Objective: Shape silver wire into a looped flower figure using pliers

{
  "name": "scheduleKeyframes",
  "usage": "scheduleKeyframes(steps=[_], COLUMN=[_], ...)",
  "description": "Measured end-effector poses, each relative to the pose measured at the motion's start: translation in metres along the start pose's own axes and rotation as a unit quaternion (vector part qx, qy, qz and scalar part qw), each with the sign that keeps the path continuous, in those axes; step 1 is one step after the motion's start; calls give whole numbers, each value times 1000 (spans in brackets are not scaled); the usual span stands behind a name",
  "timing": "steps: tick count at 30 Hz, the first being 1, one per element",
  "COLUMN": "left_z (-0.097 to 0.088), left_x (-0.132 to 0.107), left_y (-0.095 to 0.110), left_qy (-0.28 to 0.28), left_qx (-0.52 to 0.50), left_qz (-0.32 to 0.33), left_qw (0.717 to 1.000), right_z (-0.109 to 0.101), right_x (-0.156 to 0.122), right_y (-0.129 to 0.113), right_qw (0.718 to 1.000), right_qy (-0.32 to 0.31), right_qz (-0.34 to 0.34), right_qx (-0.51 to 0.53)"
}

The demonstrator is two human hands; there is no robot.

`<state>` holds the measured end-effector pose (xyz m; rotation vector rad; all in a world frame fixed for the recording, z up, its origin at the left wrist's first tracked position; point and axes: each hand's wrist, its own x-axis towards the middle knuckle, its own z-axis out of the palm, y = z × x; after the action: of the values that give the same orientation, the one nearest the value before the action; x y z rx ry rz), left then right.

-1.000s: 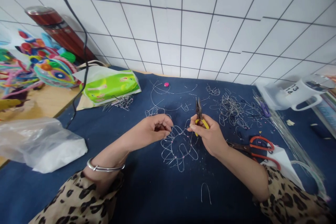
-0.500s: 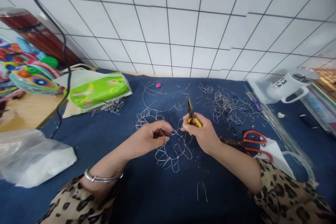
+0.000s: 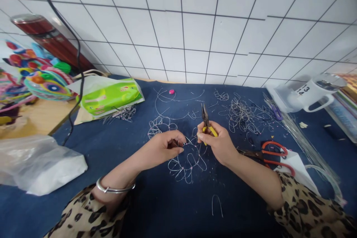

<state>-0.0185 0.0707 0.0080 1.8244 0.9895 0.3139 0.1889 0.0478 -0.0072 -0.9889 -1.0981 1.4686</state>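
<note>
A flower-shaped frame of thin silver wire (image 3: 186,161) with small pink beads lies on the dark blue cloth (image 3: 156,208). My left hand (image 3: 164,148) pinches the frame's upper left edge, fingers closed. My right hand (image 3: 219,143) is closed round yellow-handled pliers (image 3: 206,117), whose jaws point up and away from me, and its fingertips touch the frame's upper right edge. A second, smaller wire flower (image 3: 158,124) lies just behind my left hand.
Red-handled scissors (image 3: 272,154) lie right of my right arm. A tangle of wire pieces (image 3: 244,113), a white mug (image 3: 316,95), a green tissue pack (image 3: 111,96), a plastic bag (image 3: 39,165), a bent wire loop (image 3: 216,203) and a pink bead (image 3: 171,91) surround the work.
Both hands stay on the wire flower with only slight finger shifts. The view swung left and then part-way back to the right.
</note>
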Motion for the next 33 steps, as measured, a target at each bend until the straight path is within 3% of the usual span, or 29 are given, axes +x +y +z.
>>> scheduleKeyframes(steps=[26,33], left_z=[1,1], left_x=[-1,0], left_y=[0,2], left_qy=[11,11], left_qx=[8,-11], left_qz=[-5,4], left_qw=[1000,1000], right_z=[-3,-1], right_x=[0,-1], right_y=[1,-3], right_qw=[1000,997], right_qy=[-4,-3], right_qz=[-3,-9], right_qx=[-4,-79])
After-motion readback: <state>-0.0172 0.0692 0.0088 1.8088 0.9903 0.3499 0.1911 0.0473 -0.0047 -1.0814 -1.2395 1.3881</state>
